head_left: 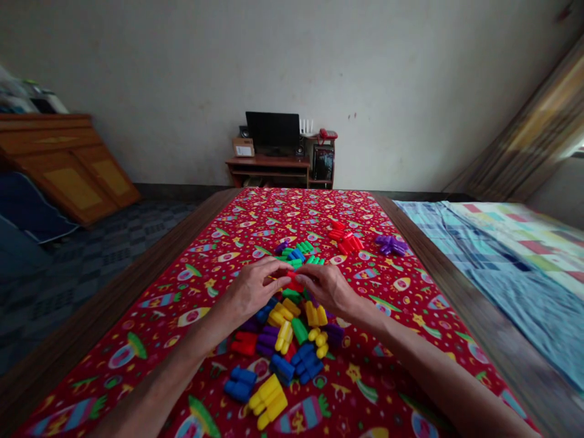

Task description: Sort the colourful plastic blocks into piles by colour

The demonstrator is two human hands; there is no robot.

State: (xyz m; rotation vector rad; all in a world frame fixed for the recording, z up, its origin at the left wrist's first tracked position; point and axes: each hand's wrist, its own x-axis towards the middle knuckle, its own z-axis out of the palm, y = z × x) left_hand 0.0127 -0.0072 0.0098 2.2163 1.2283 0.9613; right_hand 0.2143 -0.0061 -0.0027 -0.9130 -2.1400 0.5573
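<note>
Head view: the left hand [255, 287] and right hand [327, 286] meet above the table [137, 340], each grip pinched on one red block [294, 280] held between them. A mixed block pile [287, 340] lies just beneath; green blocks [305, 250] sit just beyond.

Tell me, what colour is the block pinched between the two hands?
Red: the block between the left hand and right hand, clearest in the head view.
</note>
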